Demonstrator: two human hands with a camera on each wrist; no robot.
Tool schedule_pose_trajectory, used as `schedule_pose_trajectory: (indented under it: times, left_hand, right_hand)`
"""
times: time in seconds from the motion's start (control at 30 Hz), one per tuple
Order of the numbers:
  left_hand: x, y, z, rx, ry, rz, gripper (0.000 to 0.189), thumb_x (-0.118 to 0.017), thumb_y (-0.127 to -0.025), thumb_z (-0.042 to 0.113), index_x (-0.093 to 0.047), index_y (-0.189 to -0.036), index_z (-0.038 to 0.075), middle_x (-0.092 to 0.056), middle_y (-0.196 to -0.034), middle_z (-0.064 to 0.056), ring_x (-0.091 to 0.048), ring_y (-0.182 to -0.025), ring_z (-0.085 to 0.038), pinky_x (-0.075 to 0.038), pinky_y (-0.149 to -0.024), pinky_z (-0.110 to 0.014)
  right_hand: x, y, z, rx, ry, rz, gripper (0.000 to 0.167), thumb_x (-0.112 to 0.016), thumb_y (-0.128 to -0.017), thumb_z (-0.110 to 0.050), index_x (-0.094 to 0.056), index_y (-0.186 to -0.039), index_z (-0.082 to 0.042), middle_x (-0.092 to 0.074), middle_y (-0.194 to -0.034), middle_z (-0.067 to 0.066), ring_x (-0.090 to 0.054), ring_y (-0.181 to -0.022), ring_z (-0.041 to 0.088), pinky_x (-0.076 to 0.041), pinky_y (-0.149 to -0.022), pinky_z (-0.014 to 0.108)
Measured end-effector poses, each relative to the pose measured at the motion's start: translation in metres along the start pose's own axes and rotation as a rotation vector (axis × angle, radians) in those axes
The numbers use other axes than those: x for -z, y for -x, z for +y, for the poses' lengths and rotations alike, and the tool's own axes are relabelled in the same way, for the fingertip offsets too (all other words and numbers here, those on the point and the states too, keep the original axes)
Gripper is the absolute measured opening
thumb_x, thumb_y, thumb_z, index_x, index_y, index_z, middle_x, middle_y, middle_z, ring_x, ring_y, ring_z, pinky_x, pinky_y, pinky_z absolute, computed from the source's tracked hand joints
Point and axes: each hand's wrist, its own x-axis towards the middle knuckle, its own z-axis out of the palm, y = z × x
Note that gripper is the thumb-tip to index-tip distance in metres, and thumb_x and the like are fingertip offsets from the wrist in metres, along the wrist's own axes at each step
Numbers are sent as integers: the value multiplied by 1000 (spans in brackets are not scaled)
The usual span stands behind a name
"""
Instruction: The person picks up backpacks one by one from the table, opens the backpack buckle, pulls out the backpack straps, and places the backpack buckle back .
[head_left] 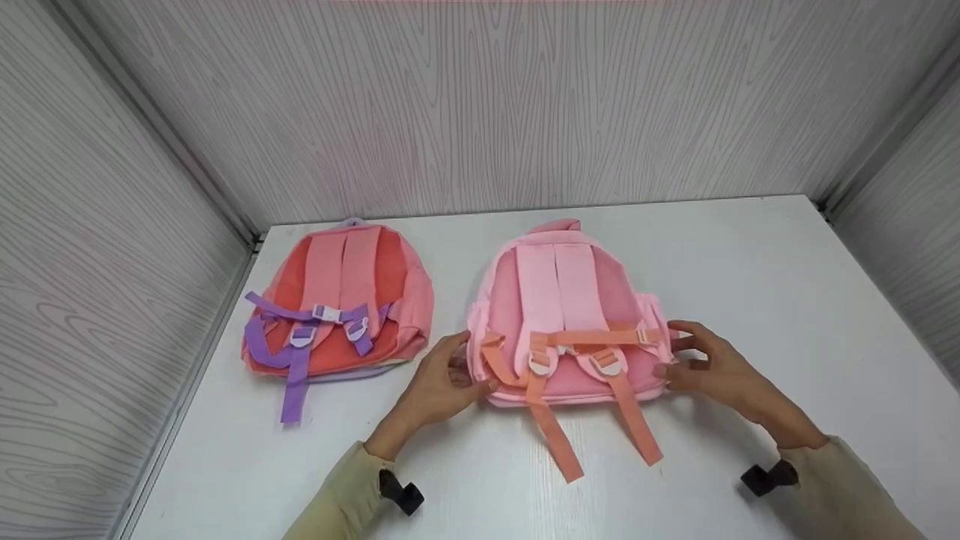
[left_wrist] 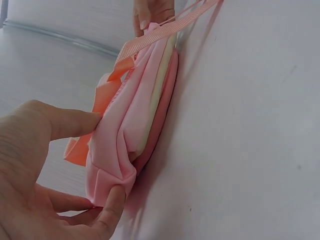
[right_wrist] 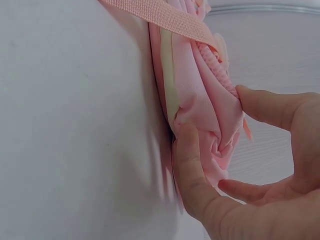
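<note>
A light pink backpack [head_left: 555,300] lies on the table with its shoulder straps facing up and two orange webbing ends trailing toward the front edge. My left hand [head_left: 442,379] holds its lower left side, thumb on the upper face and fingers at the side. On the opposite side my right hand [head_left: 716,371] pinches the lower right edge in the same way. In the left wrist view the backpack's side [left_wrist: 120,120] shows pink folds and a cream band between thumb and fingers. The right wrist view shows the thumb and fingers [right_wrist: 192,160] against the other side.
A second backpack [head_left: 390,262], coral and pink with purple straps, lies strap-side up at the left of the white table [head_left: 750,277]. One purple strap end [head_left: 295,397] hangs toward the front. Grey wood-grain panels [head_left: 600,105] enclose the table at the back and both sides.
</note>
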Motion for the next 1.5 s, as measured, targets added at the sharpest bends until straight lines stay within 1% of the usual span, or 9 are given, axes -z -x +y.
schedule_pose_trajectory:
  times: [0.07, 0.3, 0.43, 0.67, 0.87, 1.1, 1.23, 1.33, 1.5]
  left_hand:
    - [-4, -2, 1, 2, 10, -4, 88, -86, -88, 24, -42, -158, -3, -60, -139, -20, -71, -109, -29, -62, -95, -44]
    - [-23, -11, 10, 55, 12, -4, 88, -86, -90, 27, -40, -161, 4, -59, -140, -17, -68, -104, -22, -61, -91, -39]
    - [-35, -17, 15, 48, 28, 2, 88, -87, -89, 25, -40, -160, 2, -58, -141, -18, -68, -103, -21, -62, -88, -37]
    - [-50, -28, 24, 63, -1, -18, 88, -86, -90, 26, -40, -160, 1, -58, -139, -15, -67, -99, -18, -61, -85, -32]
    - [-59, -37, 32, 26, -15, -50, 89, -85, -90, 26, -38, -160, -2, -58, -134, -14, -66, -99, -17, -59, -84, -29]
    - [-75, -51, 39, 2, -26, -67, 84, -84, -91, 25, -41, -159, 1, -57, -129, -11, -62, -99, -16, -58, -84, -27]
    - [-85, -60, 45, -25, -44, -64, 81, -83, -91, 26, -43, -158, 3, -56, -132, -11, -57, -106, -18, -55, -92, -29]
    - [-94, -65, 49, -43, -59, -63, 79, -83, -92, 27, -45, -156, 3, -56, -132, -10, -53, -110, -18, -52, -98, -30]
    - [-105, -75, 57, -75, -67, -58, 73, -84, -90, 24, -50, -150, 2, -57, -125, -9, -54, -108, -19, -50, -97, -31]
  right_hand:
    - [4, 1, 2, -1, 7, 11, 79, -77, -99, -21, -32, -163, -7, -46, -148, 27, -64, -115, 35, -60, -90, 33]
    - [19, 7, 8, -28, 72, 55, 77, -75, -100, -22, -34, -163, -8, -47, -151, 26, -57, -124, 38, -55, -92, 34]
    - [28, 10, 13, -36, 111, 78, 76, -73, -100, -23, -34, -163, -8, -47, -151, 26, -54, -129, 40, -53, -94, 37]
    - [43, 11, 24, -54, 167, 112, 75, -72, -101, -28, -36, -163, -9, -49, -151, 25, -48, -135, 40, -51, -99, 49]
    - [53, 14, 28, -72, 167, 140, 76, -73, -101, -26, -35, -164, -9, -50, -151, 26, -52, -132, 37, -53, -96, 44]
    - [65, 18, 34, -97, 231, 189, 78, -72, -102, -32, -34, -164, -6, -50, -150, 31, -50, -133, 44, -48, -104, 64]
    - [73, 20, 40, -95, 269, 219, 77, -70, -102, -31, -34, -163, -2, -49, -150, 35, -50, -133, 48, -47, -105, 69]
    - [79, 22, 42, -91, 294, 242, 75, -70, -103, -31, -35, -162, 0, -49, -149, 36, -51, -131, 49, -49, -103, 66]
    - [88, 28, 46, -95, 294, 263, 76, -71, -103, -33, -36, -161, 1, -48, -150, 37, -54, -130, 55, -54, -92, 49]
